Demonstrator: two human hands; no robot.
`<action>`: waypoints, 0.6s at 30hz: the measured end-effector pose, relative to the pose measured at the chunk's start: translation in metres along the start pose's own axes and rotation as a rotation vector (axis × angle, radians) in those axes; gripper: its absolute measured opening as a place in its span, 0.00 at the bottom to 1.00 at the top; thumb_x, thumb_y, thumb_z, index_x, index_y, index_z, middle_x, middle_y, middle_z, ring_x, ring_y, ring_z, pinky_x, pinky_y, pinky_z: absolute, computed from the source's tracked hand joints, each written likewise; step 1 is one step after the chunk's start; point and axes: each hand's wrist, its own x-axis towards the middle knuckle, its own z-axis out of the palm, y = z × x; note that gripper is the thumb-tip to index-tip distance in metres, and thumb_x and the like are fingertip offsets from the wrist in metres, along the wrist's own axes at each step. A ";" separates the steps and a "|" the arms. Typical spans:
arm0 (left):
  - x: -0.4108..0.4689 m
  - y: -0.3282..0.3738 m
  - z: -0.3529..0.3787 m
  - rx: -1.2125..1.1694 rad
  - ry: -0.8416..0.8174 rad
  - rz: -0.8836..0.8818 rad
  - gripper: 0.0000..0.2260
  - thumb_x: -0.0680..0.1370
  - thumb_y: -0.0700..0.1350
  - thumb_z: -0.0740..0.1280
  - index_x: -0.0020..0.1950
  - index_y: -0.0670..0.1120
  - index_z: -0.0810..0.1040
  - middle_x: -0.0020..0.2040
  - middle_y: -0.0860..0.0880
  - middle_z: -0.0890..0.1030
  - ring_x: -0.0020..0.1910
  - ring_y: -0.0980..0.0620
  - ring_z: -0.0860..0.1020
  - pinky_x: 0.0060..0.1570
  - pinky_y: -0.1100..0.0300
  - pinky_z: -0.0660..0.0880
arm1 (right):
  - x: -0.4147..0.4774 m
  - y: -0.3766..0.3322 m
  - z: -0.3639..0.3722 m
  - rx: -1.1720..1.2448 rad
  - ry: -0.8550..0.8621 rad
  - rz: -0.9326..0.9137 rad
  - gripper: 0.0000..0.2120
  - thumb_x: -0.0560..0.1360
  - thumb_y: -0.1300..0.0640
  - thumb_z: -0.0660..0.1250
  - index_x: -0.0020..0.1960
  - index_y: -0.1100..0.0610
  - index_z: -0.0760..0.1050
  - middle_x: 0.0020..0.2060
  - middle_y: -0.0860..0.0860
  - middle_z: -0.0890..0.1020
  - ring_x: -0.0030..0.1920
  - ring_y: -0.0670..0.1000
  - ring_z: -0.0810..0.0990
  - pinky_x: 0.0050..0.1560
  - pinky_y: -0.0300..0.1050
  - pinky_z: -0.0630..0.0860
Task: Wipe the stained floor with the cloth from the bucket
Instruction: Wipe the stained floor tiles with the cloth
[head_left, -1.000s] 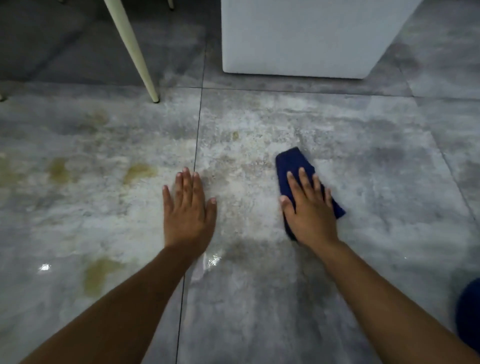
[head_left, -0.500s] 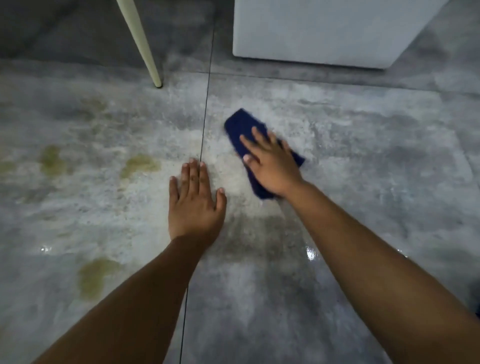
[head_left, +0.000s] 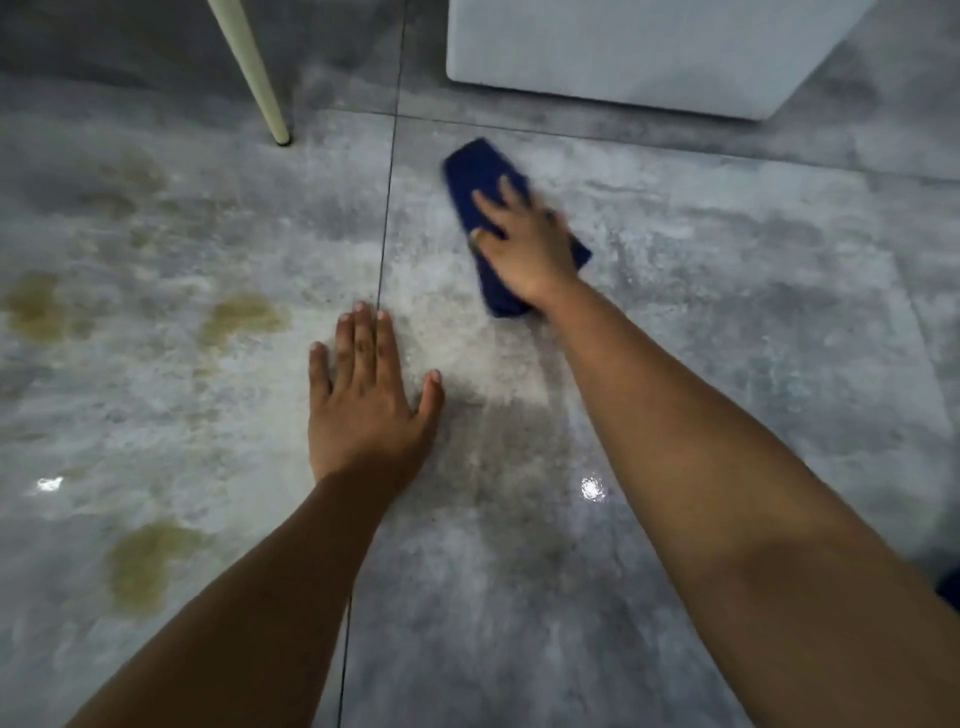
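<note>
A folded dark blue cloth (head_left: 478, 174) lies flat on the grey tiled floor (head_left: 727, 291), right of a tile seam. My right hand (head_left: 524, 244) presses down on the cloth with fingers spread, blurred by motion. My left hand (head_left: 366, 400) rests palm-down on the floor beside the seam, fingers apart and holding nothing. Yellow-brown stains mark the left tile: one (head_left: 241, 317) near my left hand, one (head_left: 36, 306) at the left edge, one (head_left: 143, 561) lower down. The bucket is out of sight.
A cream furniture leg (head_left: 254, 78) stands on the floor at the upper left. A white box-like unit (head_left: 649, 52) sits at the top right, just beyond the cloth. Wet sheen with light reflections covers the near floor. A dark blue object edge (head_left: 950, 579) shows at the right border.
My right hand slid the cloth from the right tile's middle up and leftward, then slightly back right. The left hand stayed planted.
</note>
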 end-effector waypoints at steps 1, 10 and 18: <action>0.000 0.000 0.000 -0.006 -0.002 0.007 0.34 0.79 0.62 0.42 0.79 0.45 0.40 0.79 0.46 0.40 0.77 0.52 0.36 0.74 0.50 0.36 | -0.005 0.021 -0.002 -0.010 0.077 0.117 0.24 0.81 0.46 0.53 0.76 0.46 0.58 0.78 0.52 0.53 0.77 0.56 0.49 0.73 0.56 0.51; -0.003 0.001 -0.001 0.008 -0.020 -0.011 0.34 0.78 0.63 0.39 0.78 0.45 0.37 0.79 0.47 0.38 0.76 0.52 0.34 0.75 0.50 0.36 | -0.113 -0.022 0.038 -0.014 0.113 0.189 0.25 0.81 0.42 0.48 0.77 0.43 0.51 0.78 0.48 0.49 0.77 0.55 0.45 0.75 0.56 0.41; -0.002 0.002 -0.001 -0.035 0.003 0.004 0.34 0.79 0.62 0.44 0.79 0.45 0.41 0.79 0.46 0.40 0.77 0.52 0.37 0.75 0.51 0.36 | -0.093 0.105 -0.013 0.039 0.264 0.710 0.26 0.82 0.44 0.47 0.78 0.47 0.50 0.78 0.52 0.49 0.77 0.60 0.47 0.74 0.63 0.45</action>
